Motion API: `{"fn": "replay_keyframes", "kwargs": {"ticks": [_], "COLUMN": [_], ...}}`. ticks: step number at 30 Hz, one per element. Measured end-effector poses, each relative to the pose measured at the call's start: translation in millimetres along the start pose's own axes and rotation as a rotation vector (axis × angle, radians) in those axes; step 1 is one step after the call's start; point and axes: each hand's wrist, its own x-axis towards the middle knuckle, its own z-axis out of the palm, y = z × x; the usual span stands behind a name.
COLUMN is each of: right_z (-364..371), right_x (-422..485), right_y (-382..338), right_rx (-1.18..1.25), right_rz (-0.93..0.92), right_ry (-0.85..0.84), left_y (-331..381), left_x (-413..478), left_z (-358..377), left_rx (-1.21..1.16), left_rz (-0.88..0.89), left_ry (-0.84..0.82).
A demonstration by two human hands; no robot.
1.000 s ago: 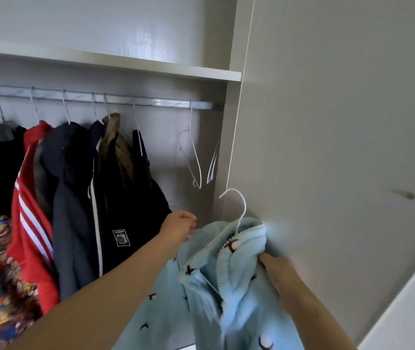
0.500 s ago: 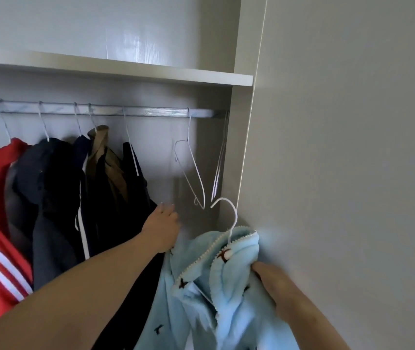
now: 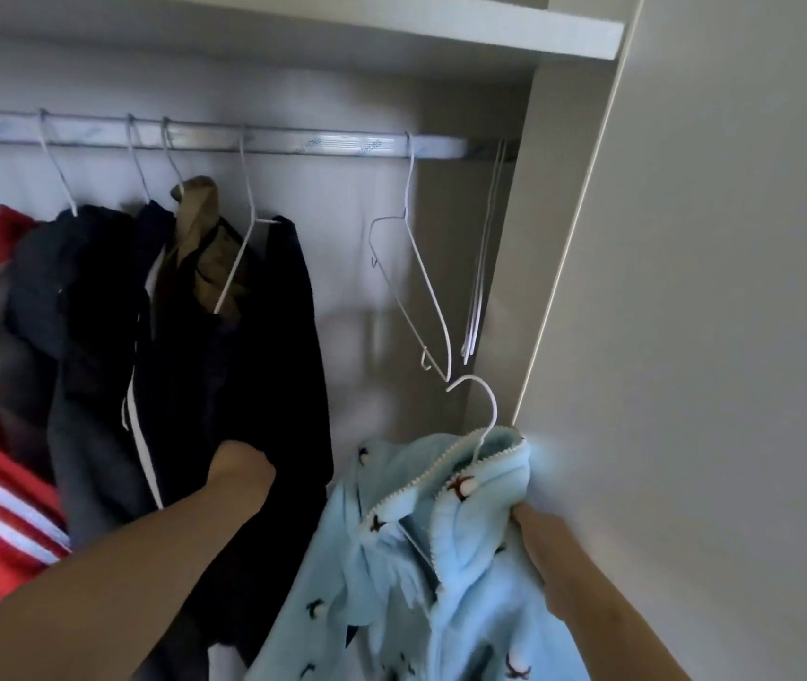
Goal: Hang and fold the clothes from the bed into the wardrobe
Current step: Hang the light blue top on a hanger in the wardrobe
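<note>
Moved: left hand (image 3: pixel 241 466) left the blue fleece (image 3: pixel 416 557) and now sits against the black jacket (image 3: pixel 264 361).
Left grip: fingers curled into a fist on the smooth dark cloth; can't tell if I'm pinching any.
Right grip: right hand (image 3: pixel 546 567) clamped on the bunched fleece near its collar.
Fleece: soft pale pile, small dark-and-white print, white zip teeth; low right, beside the door (image 3: pixel 710 336) edge, not on the rail (image 3: pixel 293 140).
Hanger hook (image 3: pixel 482 400): thin white wire, rising from the collar, well below the rail, just under the empty hanger (image 3: pixel 416 287).
Rail: shiny metal bar, straight.
Door: flat matte beige panel.
</note>
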Motion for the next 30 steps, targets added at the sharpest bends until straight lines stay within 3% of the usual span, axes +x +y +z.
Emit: {"fn": "replay_keyframes", "kwargs": {"ticks": [7, 9, 11, 13, 19, 27, 30], "right_z": [32.1, 38.1, 44.4, 52.3, 77.4, 114.7, 127.5], "right_x": [7.9, 7.7, 6.1, 1.6, -5.6, -8.4, -10.5], "right_y": [12.3, 11.5, 8.6, 0.4, -35.5, -105.3, -143.2], "right_rx": [-0.018, -0.019, -0.038, -0.052, 0.008, 0.182, 0.253], "right_rz": [0.085, 0.097, 0.105, 0.102, 0.02, -0.125, -0.188], "right_ry": [-0.091, -0.141, -0.196, -0.245, -0.337, -0.336, -0.339], "left_y": [-29.1, -28.7, -26.5, -25.7, -54.6, -137.4, -161.3], "left_x": [-23.4, -24.0, -18.9, -19.4, -12.6, -31.7, -22.2], "left_z": [20.1, 16.2, 15.1, 14.2, -5.0, -54.4, -67.6], "left_rx": [-0.021, -0.2, -0.551, -0.778, -1.123, -0.703, -0.995], "left_rz": [0.036, 0.132, 0.267, 0.323, 0.197, -0.14, -0.161], "left_ry": [-0.152, -0.214, -0.275, -0.237, 0.339, 1.299, 1.279]}}
